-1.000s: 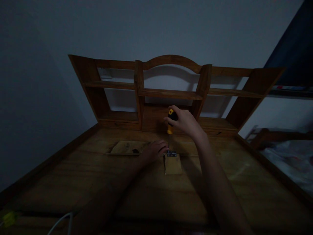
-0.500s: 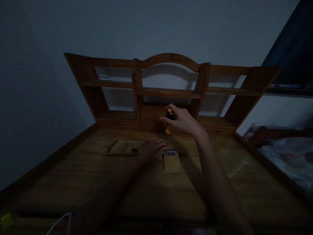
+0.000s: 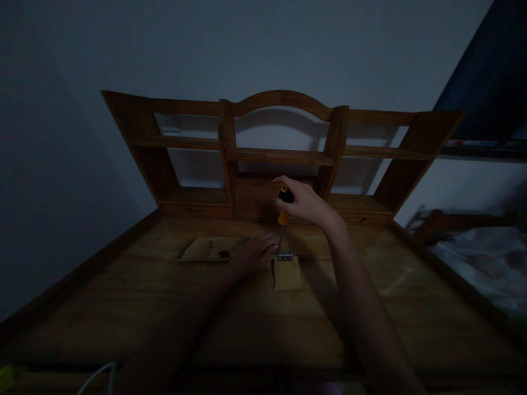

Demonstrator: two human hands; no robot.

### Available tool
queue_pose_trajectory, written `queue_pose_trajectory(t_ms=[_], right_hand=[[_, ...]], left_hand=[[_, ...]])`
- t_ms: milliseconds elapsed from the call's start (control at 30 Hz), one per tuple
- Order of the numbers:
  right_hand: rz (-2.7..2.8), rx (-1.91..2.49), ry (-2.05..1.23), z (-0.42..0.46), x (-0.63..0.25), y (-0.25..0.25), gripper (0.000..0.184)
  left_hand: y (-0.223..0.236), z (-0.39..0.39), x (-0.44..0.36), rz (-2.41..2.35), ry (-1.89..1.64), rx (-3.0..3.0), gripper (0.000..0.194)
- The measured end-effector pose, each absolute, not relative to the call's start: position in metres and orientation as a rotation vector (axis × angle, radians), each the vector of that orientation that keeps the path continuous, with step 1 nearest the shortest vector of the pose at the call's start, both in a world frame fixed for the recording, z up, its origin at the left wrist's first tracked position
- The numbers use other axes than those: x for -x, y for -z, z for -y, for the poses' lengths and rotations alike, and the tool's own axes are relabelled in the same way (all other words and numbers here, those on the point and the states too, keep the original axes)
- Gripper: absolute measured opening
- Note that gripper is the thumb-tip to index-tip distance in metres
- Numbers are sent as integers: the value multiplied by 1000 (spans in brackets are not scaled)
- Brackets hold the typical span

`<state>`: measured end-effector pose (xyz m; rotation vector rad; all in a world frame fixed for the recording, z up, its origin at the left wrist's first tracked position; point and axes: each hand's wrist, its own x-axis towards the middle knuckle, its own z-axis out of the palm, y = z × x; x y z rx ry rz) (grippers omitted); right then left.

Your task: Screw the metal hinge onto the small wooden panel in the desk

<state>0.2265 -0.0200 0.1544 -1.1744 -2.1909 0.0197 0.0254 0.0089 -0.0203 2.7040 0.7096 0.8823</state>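
Observation:
My right hand (image 3: 302, 202) is closed around the black and yellow handle of a screwdriver (image 3: 282, 216), thumb on one side and fingers over the top. The screwdriver stands nearly upright, its shaft pointing down at a small metal hinge (image 3: 285, 256). That hinge lies between a long pale wooden strip (image 3: 206, 248) and a small squarish wooden piece (image 3: 287, 275). Laid over the strip, just left of the hinge, my left hand (image 3: 257, 251) has its fingers stretched out and close together; its thumb is hidden. Whether the screwdriver tip sits in a screw is too small and dark to tell.
Beneath everything is a wooden desk top (image 3: 144, 307) with raised side edges. A wooden shelf unit (image 3: 280, 156) rises at the back against the wall. A white cable (image 3: 96, 376) and a yellow object (image 3: 6, 377) are at the lower left.
The view has shifted slightly. The screwdriver leans a little more, its handle tilted to the right, and my left fingertips are slightly farther from its shaft. Both hands otherwise keep their places.

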Motion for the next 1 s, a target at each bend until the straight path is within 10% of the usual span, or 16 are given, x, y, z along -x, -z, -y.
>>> queue_pose_trajectory(t_ms=[1000], right_hand=[[2185,1174,85,19,-224,-155,40]], left_hand=[[14,-5,-27,-705,-856,-2673,29]])
